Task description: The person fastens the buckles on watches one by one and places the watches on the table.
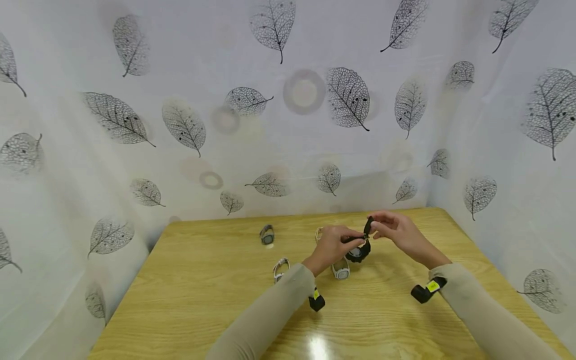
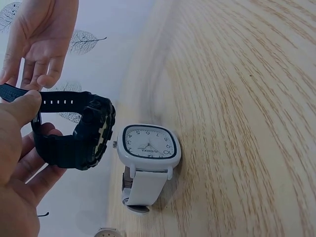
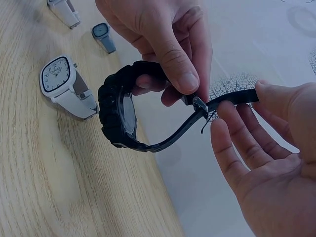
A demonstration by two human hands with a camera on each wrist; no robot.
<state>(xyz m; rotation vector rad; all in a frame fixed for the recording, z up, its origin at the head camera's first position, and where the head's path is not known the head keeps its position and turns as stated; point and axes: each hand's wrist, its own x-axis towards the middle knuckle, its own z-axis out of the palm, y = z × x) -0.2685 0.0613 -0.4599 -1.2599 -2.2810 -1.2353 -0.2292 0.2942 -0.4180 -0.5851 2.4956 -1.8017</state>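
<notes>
Between both hands, above the tabletop, is a black wristwatch (image 3: 111,106) with a chunky case and a perforated strap. My left hand (image 1: 334,246) grips the strap near its metal buckle (image 3: 199,105), thumb on top. With thumb and fingers my right hand (image 1: 402,237) pinches the free strap end (image 3: 237,97), which runs through the buckle. Just below the black watch, a white square-faced watch (image 2: 149,143) stands on the table, its strap looped.
On the wooden table (image 1: 193,290) are a grey watch (image 1: 267,235) toward the back and another white watch (image 1: 281,267) partly behind the left sleeve. A light strap (image 1: 318,233) shows behind the left hand. A leaf-patterned curtain (image 1: 270,140) surrounds the table.
</notes>
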